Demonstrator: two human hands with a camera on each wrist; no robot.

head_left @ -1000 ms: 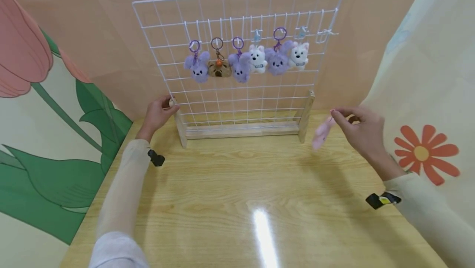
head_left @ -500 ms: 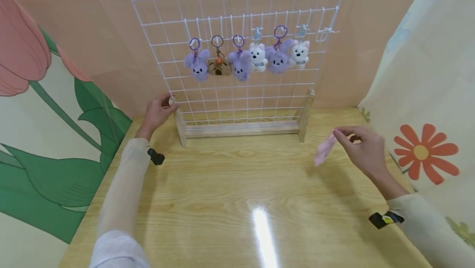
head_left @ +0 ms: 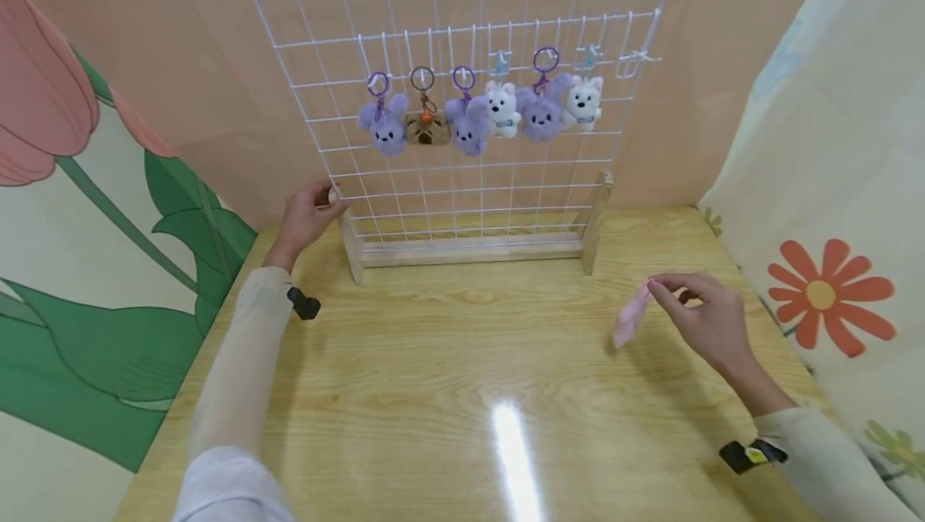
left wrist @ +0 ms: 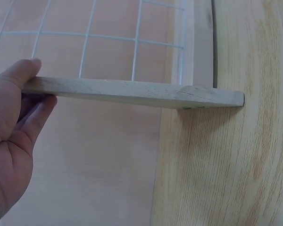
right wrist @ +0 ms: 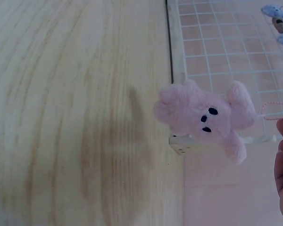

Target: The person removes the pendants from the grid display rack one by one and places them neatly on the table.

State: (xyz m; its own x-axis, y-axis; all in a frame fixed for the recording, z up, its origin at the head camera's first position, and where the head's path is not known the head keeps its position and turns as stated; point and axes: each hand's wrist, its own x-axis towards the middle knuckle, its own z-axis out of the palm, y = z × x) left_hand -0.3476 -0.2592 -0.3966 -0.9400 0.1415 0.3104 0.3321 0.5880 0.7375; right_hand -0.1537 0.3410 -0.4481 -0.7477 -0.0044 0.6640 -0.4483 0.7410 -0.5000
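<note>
My left hand [head_left: 307, 221] grips the top of the wooden side post [left wrist: 132, 92] of a white wire grid rack [head_left: 470, 185], thumb on one face and fingers on the other. In the head view my right hand [head_left: 704, 317] pinches the pink bead chain [right wrist: 273, 110] of a pink plush keychain [right wrist: 203, 113]. The plush hangs over the table to the right of the rack; its long ears and black eyes and nose show in the right wrist view. Purple plush keychains [head_left: 386, 132], a brown one [head_left: 428, 128] and white dog keychains [head_left: 502, 108] hang in a row on the rack's hooks.
An unfilled white hook [head_left: 630, 64] sticks out at the rack's upper right. The rack stands at the back of the wood-grain table [head_left: 405, 361], near a peach backdrop [head_left: 181, 88]. Flower-printed panels flank the table on both sides.
My right hand has come down and toward me with the pink plush keychain, away from the rack. The left hand keeps its grip on the post.
</note>
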